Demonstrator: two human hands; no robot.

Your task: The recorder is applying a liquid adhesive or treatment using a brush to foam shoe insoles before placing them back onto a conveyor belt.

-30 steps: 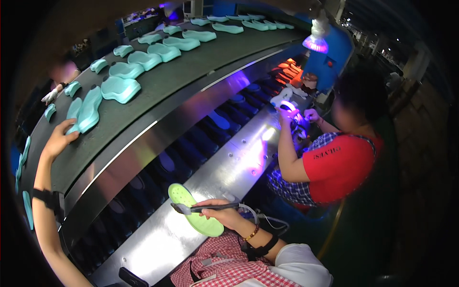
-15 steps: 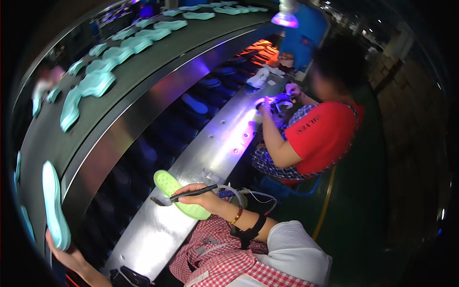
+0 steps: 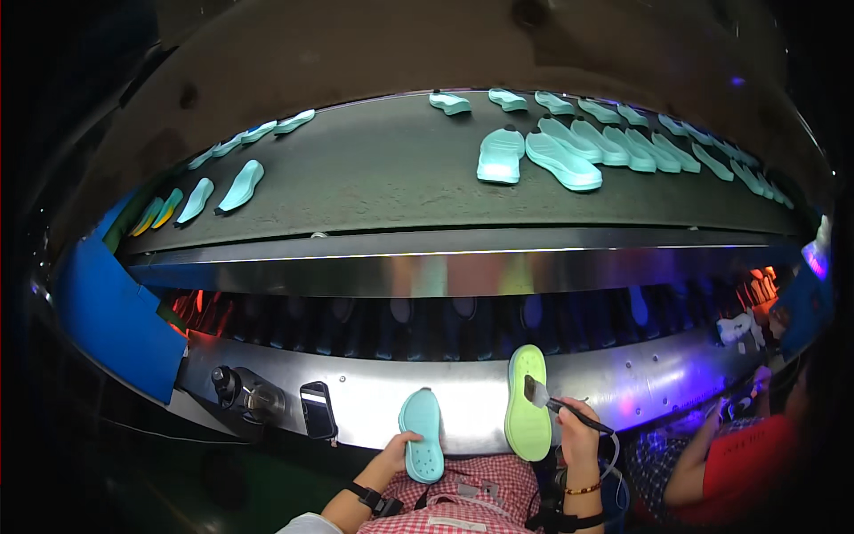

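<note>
Conveyor point(image 3: 374, 191) stretches beyond the left hand point(image 3: 396, 452), which I see back from it, now gripping an aqua sole point(image 3: 422, 432) by its edge; the right hand point(image 3: 580, 436) clasps a brush point(image 3: 556, 405) over the green sole point(image 3: 527, 427), just leftward on the tabletop point(image 3: 471, 383); both soles are now close.

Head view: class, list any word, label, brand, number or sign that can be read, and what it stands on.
Red sleeve: dark lettering, too blurred to quote.
Apron tag: any print too small to read.
Phone: no readable text.
Blue sole, green sole, brush: no readable text.
</note>
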